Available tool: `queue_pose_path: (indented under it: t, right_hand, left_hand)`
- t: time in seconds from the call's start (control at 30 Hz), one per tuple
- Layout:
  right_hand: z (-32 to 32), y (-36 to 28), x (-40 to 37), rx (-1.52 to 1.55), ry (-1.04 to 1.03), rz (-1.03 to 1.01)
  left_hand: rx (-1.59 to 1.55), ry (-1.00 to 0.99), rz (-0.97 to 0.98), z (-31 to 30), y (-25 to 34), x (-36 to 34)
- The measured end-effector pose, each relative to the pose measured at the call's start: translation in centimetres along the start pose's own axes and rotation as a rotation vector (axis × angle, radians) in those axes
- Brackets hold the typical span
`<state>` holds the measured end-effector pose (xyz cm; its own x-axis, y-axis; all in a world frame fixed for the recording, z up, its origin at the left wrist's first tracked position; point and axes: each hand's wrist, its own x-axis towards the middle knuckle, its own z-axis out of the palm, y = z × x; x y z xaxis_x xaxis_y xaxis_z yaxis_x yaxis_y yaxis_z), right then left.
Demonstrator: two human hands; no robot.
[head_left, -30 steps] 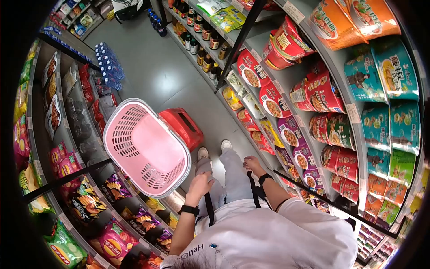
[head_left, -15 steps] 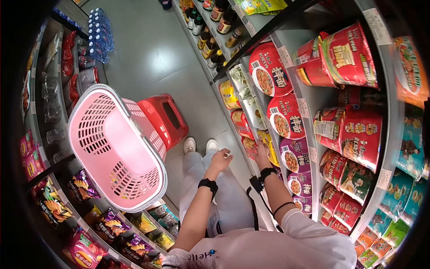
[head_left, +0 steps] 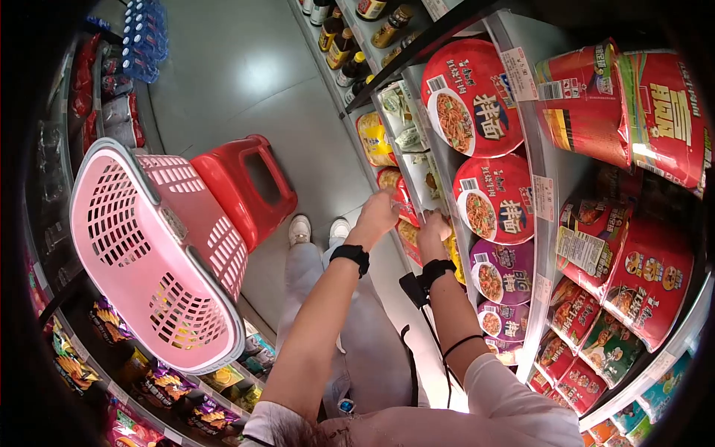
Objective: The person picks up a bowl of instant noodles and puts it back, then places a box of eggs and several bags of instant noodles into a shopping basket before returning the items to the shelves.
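My left hand (head_left: 377,219) reaches to the low shelf on the right, its fingers partly stretched out at the edge of a red noodle packet (head_left: 392,183). Whether they touch the packet is hard to see. Beside it, my right hand (head_left: 433,235) is at the shelf edge with its fingers curled; what they hold, if anything, is hidden. Just past it a yellow packet (head_left: 452,257) shows in part. Red noodle bowls (head_left: 495,197) and purple noodle bowls (head_left: 502,272) stand on the shelf above, to the right of my hands.
A pink shopping basket (head_left: 158,257) rests to my left against a red stool (head_left: 246,192) on the floor. Snack shelves line the left side, with bottled water (head_left: 145,41) farther up. Sauce bottles (head_left: 342,51) and larger noodle tubs (head_left: 588,104) fill the right shelves.
My left hand has moved forward and right to the red packet beside my right hand. My right hand has shifted slightly forward. The view has moved closer to the right shelves.
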<state>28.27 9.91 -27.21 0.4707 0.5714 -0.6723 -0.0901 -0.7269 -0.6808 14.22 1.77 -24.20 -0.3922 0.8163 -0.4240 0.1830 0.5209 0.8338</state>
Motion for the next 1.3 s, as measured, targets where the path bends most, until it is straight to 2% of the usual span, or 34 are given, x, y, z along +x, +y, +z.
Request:
queue_pose_path:
  t: [0.03,0.13,0.27,0.3,0.4,0.43,0.47,0.5,0.53,0.57,0.63,0.73,0.77,0.9,0.97,1.13,1.17,1.3]
  right_hand:
    - [-0.2,0.3,1.0,0.088,-0.033,0.083]
    - [-1.2,1.0,1.9,0.058,-0.050,0.083]
    - [-2.2,1.5,3.3,0.006,-0.094,0.076]
    - [-2.2,1.7,3.9,-0.147,-0.157,-0.041]
    - [-0.4,1.6,3.7,-0.017,-0.059,-0.014]
    - [-2.4,5.3,10.9,-0.268,-0.186,-0.163]
    - [-2.3,5.5,11.3,-0.497,-0.279,-0.342]
    - [-2.8,4.8,11.9,-0.227,-0.300,-0.121]
    - [-3.5,4.7,12.2,-0.132,-0.276,-0.054]
    - [-3.3,3.0,9.3,-0.034,-0.246,0.011]
    - [-1.9,2.2,3.6,-0.192,-0.121,-0.171]
    - [-3.3,3.4,1.5,-0.197,-0.158,-0.405]
    - [-3.5,3.2,0.8,-0.163,-0.167,-0.298]
    - [-3.8,2.5,0.8,-0.152,-0.163,-0.426]
    - [-3.7,1.6,1.0,-0.204,-0.186,-0.392]
    - [-3.2,0.7,2.5,-0.312,-0.154,-0.342]
    - [-2.9,0.3,3.1,-0.329,-0.149,-0.251]
    - [-2.7,0.1,4.7,-0.504,-0.154,-0.333]
  left_hand:
    - [0.031,0.020,0.050,-0.1,0.5,1.0]
    - [0.066,0.001,0.169,-1.0,2.6,3.6]
    - [0.112,-0.118,0.118,-1.1,4.5,5.0]
    - [0.139,-0.143,0.114,-0.8,4.3,5.5]
    - [0.204,-0.146,0.085,1.0,3.2,6.7]
    - [0.223,-0.139,0.073,1.5,2.9,6.9]
    - [0.209,-0.136,0.086,1.6,2.8,7.1]
    - [0.196,-0.133,0.097,1.6,2.7,7.1]
    - [0.183,-0.134,0.107,1.5,2.5,7.1]
    - [0.182,-0.127,0.090,1.4,2.5,6.9]
    - [0.182,-0.107,0.058,0.7,2.7,6.8]
    - [0.153,-0.112,0.076,0.4,1.1,6.8]
    - [0.184,-0.187,0.050,-0.2,0.8,6.5]
    - [0.260,-0.115,0.097,-0.3,-0.3,5.9]
    - [0.275,-0.069,0.126,-0.1,-0.1,5.8]
    - [0.244,-0.115,0.133,0.3,0.9,6.4]
    - [0.249,-0.136,0.135,0.4,0.9,6.3]
    - [0.203,-0.117,0.120,0.0,1.2,5.8]
